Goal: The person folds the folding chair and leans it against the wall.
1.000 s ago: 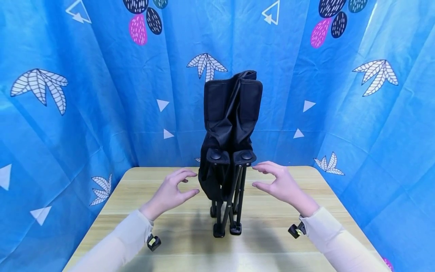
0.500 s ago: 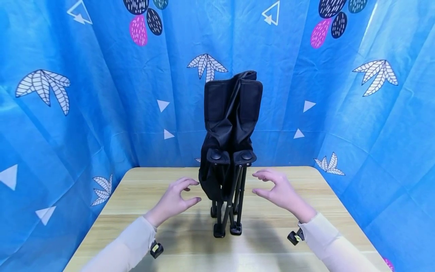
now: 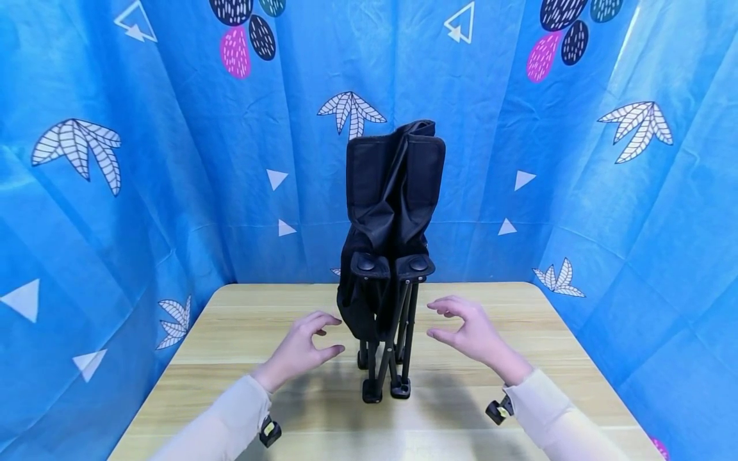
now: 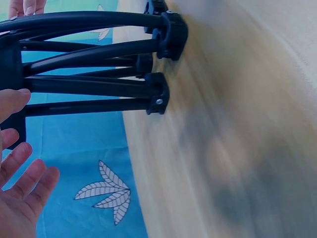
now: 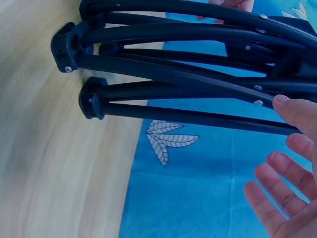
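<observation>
A folded black camping chair (image 3: 387, 221) stands upright, its fabric seat bunched at the top and its thin legs (image 3: 380, 365) gathered close together. On its left side my left hand (image 3: 300, 349) hovers with fingers loosely bent and the thumb apart. Opposite, my right hand (image 3: 475, 330) is held in the same way, facing the chair. Both hands hold nothing, and in the head view a gap shows between each hand and the chair. Each wrist view shows the chair's black tubes and plastic feet (image 4: 158, 94) beside spread fingers (image 5: 280, 178).
The chair rests on a light wooden table (image 3: 259, 307). Blue curtains (image 3: 277, 160) with leaf and triangle prints hang behind it and along both sides. A small black camera (image 3: 269, 432) is strapped at each wrist, below the pale sleeves.
Both hands have lowered beside the chair. The left has also shifted slightly to the right, closer to it. The chair has stayed in place.
</observation>
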Available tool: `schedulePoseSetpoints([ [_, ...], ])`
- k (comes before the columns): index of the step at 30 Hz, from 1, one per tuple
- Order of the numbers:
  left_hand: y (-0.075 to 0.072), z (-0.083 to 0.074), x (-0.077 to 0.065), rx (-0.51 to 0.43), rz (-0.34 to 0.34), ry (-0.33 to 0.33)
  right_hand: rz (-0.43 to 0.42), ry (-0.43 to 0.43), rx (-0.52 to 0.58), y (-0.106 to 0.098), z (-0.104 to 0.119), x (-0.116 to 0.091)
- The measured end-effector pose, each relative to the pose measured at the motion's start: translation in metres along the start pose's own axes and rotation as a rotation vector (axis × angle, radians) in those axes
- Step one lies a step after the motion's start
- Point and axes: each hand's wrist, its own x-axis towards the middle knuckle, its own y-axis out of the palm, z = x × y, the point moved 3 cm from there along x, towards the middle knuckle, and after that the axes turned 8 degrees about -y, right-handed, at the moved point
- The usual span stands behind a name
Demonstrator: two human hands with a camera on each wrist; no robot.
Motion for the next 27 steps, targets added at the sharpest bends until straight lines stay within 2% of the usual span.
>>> schedulePoseSetpoints([
  [6, 0.008, 0.004, -0.006, -0.016, 0.025, -0.037, 0.016, 0.048, 0.014, 0.007, -0.001, -0.007],
  [21, 0.029, 0.013, -0.019, -0.028, 0.094, -0.091, 0.032, 0.077, 0.061, 0.028, -0.008, -0.025],
  [27, 0.034, 0.016, -0.023, -0.061, 0.122, -0.12, 0.053, 0.125, 0.077, 0.035, -0.008, -0.031],
])
